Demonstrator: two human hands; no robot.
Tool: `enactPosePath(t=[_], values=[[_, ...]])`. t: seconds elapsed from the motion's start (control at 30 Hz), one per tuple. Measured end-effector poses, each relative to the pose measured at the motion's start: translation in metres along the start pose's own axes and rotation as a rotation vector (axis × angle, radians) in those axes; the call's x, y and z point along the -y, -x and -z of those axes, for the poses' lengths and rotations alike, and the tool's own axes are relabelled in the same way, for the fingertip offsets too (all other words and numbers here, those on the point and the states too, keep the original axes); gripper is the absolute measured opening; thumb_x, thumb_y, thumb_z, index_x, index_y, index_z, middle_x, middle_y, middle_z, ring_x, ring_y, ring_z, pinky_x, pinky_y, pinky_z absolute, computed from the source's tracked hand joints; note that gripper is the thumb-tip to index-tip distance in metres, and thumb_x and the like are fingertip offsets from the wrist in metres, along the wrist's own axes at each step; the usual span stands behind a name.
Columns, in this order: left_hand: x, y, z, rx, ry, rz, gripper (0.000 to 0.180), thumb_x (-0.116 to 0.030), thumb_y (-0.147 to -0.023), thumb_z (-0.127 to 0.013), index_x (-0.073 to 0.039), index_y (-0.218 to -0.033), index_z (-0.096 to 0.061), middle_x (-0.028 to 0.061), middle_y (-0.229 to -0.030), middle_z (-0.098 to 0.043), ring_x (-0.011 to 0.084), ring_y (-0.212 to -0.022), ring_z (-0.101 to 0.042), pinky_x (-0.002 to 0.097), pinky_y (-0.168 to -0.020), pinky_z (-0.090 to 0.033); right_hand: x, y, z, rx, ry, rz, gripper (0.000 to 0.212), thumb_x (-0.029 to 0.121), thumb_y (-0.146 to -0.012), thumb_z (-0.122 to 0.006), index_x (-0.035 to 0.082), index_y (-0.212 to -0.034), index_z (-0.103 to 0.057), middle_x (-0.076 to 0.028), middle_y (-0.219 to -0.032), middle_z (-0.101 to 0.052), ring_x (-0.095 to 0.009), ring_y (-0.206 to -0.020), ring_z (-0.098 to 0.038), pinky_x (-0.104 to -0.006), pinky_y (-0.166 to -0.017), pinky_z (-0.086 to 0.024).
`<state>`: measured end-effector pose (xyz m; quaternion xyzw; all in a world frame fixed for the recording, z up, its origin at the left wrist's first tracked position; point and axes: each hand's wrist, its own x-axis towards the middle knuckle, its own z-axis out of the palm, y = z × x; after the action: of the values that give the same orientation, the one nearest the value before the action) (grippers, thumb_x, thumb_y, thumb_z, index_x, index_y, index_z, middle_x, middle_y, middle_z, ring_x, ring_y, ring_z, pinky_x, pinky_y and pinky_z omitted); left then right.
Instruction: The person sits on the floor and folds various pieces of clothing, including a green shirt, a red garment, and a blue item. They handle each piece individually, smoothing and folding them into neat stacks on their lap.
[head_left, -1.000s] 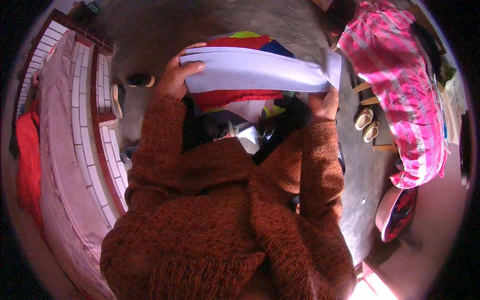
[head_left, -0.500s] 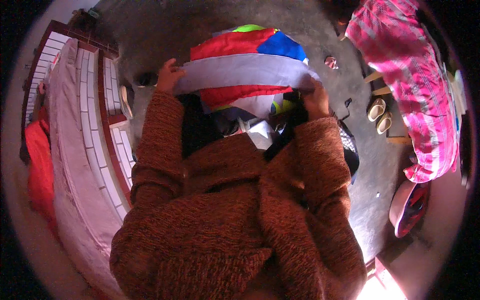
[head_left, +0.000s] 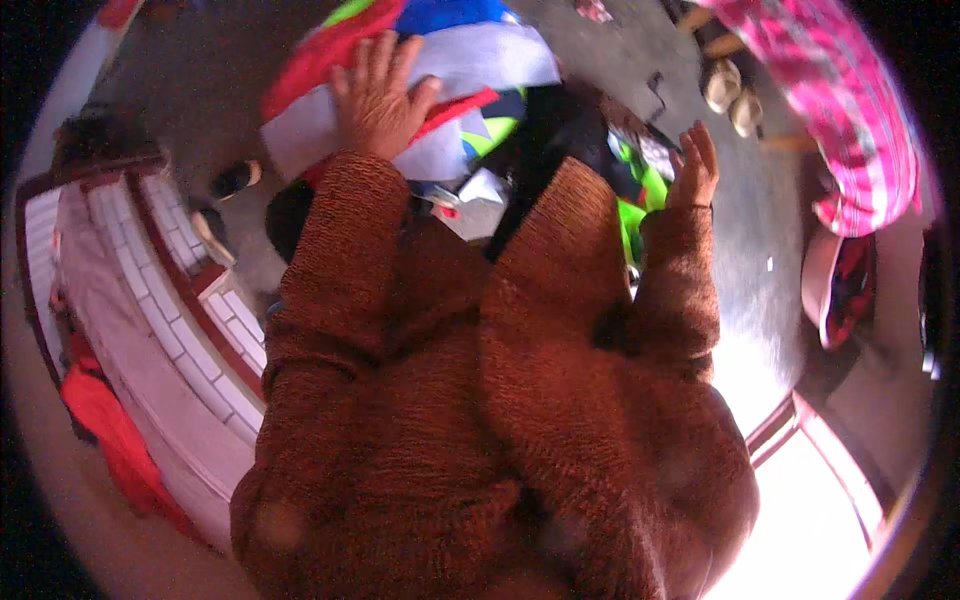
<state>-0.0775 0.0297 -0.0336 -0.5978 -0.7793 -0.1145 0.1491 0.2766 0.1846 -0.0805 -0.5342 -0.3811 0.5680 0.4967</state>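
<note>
A pile of patchwork cloth (head_left: 470, 58) in red, blue, pale grey and lime green lies ahead of my lap. On its left part rests my left hand (head_left: 385, 100), palm down with the fingers spread. My right hand (head_left: 697, 168) is held off to the right, its fingers stretched out and nothing seen in them. Beside it, at the right of my lap, shows bright green fabric (head_left: 632, 222) with dark and patterned pieces. A small white piece (head_left: 482, 187) sits between the pile and my brown knit coat.
To the left runs a white-tiled ledge (head_left: 170, 310) with a red cloth (head_left: 120, 440) past it. Dark shoes (head_left: 212, 235) stand near its end. On the right are pale slippers (head_left: 735, 98), a pink checked cloth (head_left: 850, 110) over wooden legs, and a pink basin (head_left: 822, 285).
Both hands have let go of the pale grey strip. My left hand now lies flat on the cloth; the right has moved right and back. The view has shifted, and green fabric shows on the right.
</note>
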Motion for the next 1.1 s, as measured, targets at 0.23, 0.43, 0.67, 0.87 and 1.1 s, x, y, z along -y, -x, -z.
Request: enactPosePath(t=[0.23, 0.43, 0.67, 0.87, 1.1], values=[[-0.003, 0.0, -0.011, 0.021, -0.044, 0.04, 0.052, -0.045, -0.084, -0.049, -0.025, -0.131, -0.039, 0.0075, -0.138, -0.037, 0.0316, -0.129, -0.031, 0.061, -0.099, -0.02, -0.132, -0.012, 0.209, -0.214, 0.038, -0.108, 0.028, 0.015, -0.079, -0.062, 0.005, -0.105, -0.059, -0.006, -0.092, -0.063, -0.02, -0.08, -0.061, -0.0289, -0.063, -0.048], [-0.006, -0.003, -0.011, 0.035, -0.077, 0.041, 0.053, -0.045, -0.084, -0.047, -0.024, -0.132, -0.038, 0.0075, -0.138, -0.036, 0.0307, -0.128, -0.03, 0.06, -0.1, -0.021, -0.214, 0.021, 0.244, -0.098, 0.783, -0.288, 0.031, 0.016, -0.076, -0.063, 0.008, -0.106, -0.058, -0.009, -0.092, -0.062, -0.024, -0.083, -0.06, -0.0329, -0.072, -0.048], [-0.009, -0.004, -0.008, 0.051, -0.092, 0.007, 0.051, -0.039, -0.087, -0.046, -0.019, -0.133, -0.037, 0.0123, -0.139, -0.034, 0.0318, -0.128, -0.031, 0.0573, -0.099, -0.023, -0.224, 0.012, 0.178, 0.146, 1.212, 0.23, 0.043, 0.019, -0.07, -0.068, 0.014, -0.111, -0.054, -0.011, -0.103, -0.058, -0.029, -0.1, -0.054, -0.0379, -0.086, -0.045], [-0.005, -0.001, -0.005, 0.106, -0.069, 0.057, 0.055, -0.044, -0.084, -0.046, -0.023, -0.134, -0.036, 0.0101, -0.14, -0.033, 0.0334, -0.13, -0.028, 0.0605, -0.101, -0.019, -0.205, -0.002, 0.113, 0.345, 1.258, 0.004, 0.074, 0.018, -0.067, -0.07, 0.017, -0.131, -0.033, -0.015, -0.12, -0.048, -0.035, -0.108, -0.05, -0.044, -0.085, -0.045], [-0.007, -0.001, -0.008, 0.036, -0.066, 0.035, 0.052, -0.043, -0.085, -0.046, -0.022, -0.132, -0.039, 0.0111, -0.136, -0.039, 0.0345, -0.127, -0.033, 0.0612, -0.099, -0.022, -0.274, 0.002, 0.146, 0.533, 1.41, 0.049, 0.085, 0.019, -0.065, -0.073, 0.015, -0.135, -0.026, -0.022, -0.116, -0.049, -0.039, -0.099, -0.053, -0.0456, -0.081, -0.046]])
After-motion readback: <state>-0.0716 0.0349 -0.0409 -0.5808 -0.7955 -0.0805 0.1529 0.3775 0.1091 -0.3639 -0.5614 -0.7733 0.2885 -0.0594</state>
